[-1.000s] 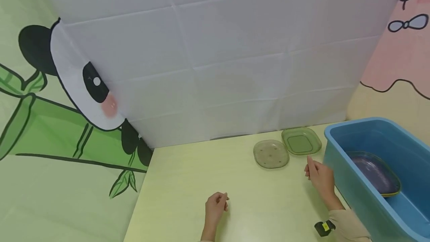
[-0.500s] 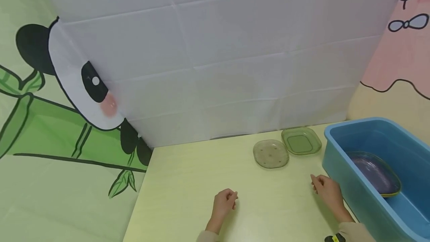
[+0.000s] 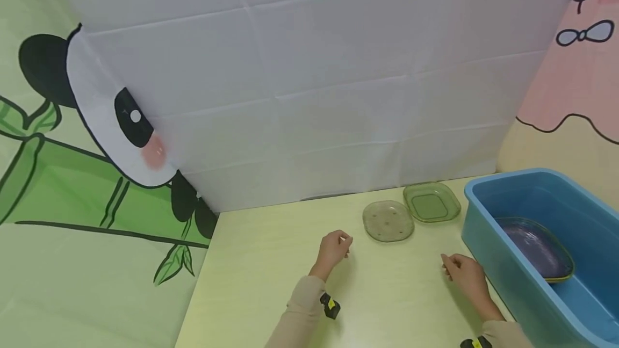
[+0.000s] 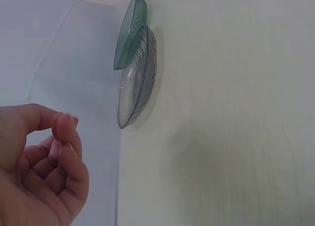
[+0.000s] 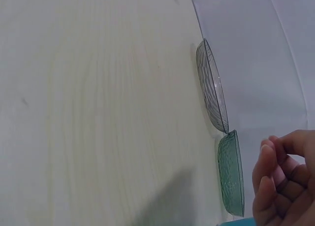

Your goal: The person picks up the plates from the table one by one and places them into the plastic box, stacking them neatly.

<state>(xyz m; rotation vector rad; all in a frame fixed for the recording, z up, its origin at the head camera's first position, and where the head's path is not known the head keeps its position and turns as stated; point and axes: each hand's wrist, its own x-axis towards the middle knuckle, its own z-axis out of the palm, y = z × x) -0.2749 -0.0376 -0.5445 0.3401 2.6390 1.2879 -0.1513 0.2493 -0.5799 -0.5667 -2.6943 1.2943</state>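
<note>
A clear greyish see-through plate (image 3: 388, 221) lies on the table, its ribbed outer side visible in the left wrist view. Right beside it, toward the back, is a green see-through plate (image 3: 432, 202) with a rounded-square rim. Nearest to the clear plate is my left hand (image 3: 333, 248), above the table to its front left, fingers loosely curled and holding nothing. My right hand (image 3: 466, 275) hovers in front of the green plate, close to the blue tub's wall, with fingers loosely bent and nothing held. Both wrist views show the hands apart from the plates.
A deep blue tub (image 3: 488, 232) stands along the table's right side. In it lies a dark purple plate (image 3: 534, 246) with a yellowish edge beneath it. White cloth (image 3: 290, 95) hangs behind the pale table (image 3: 251, 262), with a printed panda at left and a pink figure at right.
My left hand has moved forward and to the right, closer to the clear plate. The right hand has drawn back from near the green plate. The plates have stayed put.
</note>
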